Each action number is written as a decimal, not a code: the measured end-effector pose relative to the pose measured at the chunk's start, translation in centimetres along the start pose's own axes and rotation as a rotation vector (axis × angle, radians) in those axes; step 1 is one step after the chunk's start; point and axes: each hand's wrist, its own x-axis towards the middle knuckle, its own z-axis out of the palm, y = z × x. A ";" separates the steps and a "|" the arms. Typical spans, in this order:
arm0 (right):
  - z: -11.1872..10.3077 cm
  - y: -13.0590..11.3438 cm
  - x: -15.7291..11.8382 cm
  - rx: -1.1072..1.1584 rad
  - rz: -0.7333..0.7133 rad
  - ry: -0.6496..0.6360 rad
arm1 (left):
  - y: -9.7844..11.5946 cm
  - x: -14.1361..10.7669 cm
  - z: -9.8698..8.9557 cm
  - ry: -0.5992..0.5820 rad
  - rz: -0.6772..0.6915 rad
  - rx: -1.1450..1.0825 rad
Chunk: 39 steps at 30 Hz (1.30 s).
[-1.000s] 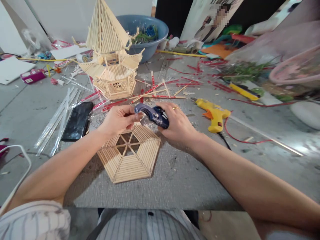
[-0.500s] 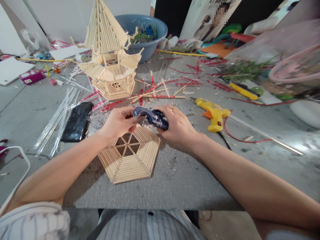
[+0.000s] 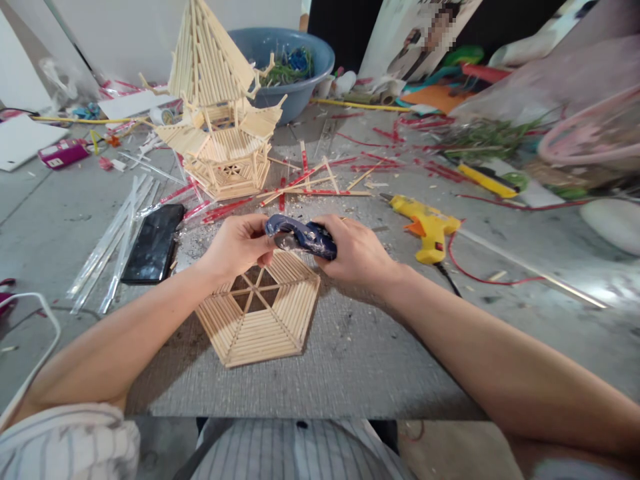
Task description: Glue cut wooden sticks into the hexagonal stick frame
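since the frame a second earlier, the dark blue hand cutter had dipped slightly and both hands had shifted a little with it; over the last half second they barely stirred. the cutter lay crosswise between the two hands, its long axis running left to right, with the right end somewhat lower in view. the right hand was wrapped around the handle end. the left hand had its thumb and fingers drawn together at the opposite, curved end, touching or almost touching it; whether they gripped the cutter itself or something small beside it could not be told.

just below the cutter in view, on the wearer's side, a hexagonal panel of wooden sticks lay flat on the grey worktop, its spoked, open middle showing. the left hand was the nearer one to it: that hand and wrist covered part of its far left edge, though contact could not be judged. the right hand was beyond its far right corner.

past the hands stood a stick-built pagoda model, with loose wooden sticks at its foot. a black smartphone lay left of the left hand, and a yellow hot glue gun lay right of the right hand.
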 end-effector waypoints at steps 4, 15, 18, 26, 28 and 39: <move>-0.4 -0.2 0.1 -0.036 0.055 -0.057 | 0.1 0.0 -0.1 -0.047 0.011 0.021; -0.9 -0.7 0.2 -0.123 0.125 -0.132 | -0.1 -0.2 -0.2 -0.001 0.038 0.344; -1.0 -0.8 0.2 -0.149 0.137 -0.147 | 0.0 -0.2 -0.1 0.005 0.036 0.365; -1.1 -1.1 0.4 -0.210 0.204 -0.196 | -0.2 -0.2 0.0 0.032 0.049 0.359; -1.2 -1.3 0.5 -0.209 0.249 -0.221 | -0.4 -0.1 -0.1 0.047 0.057 0.342; -1.3 -0.1 0.6 0.009 0.200 -0.008 | -0.3 0.2 -0.2 0.037 -0.010 0.214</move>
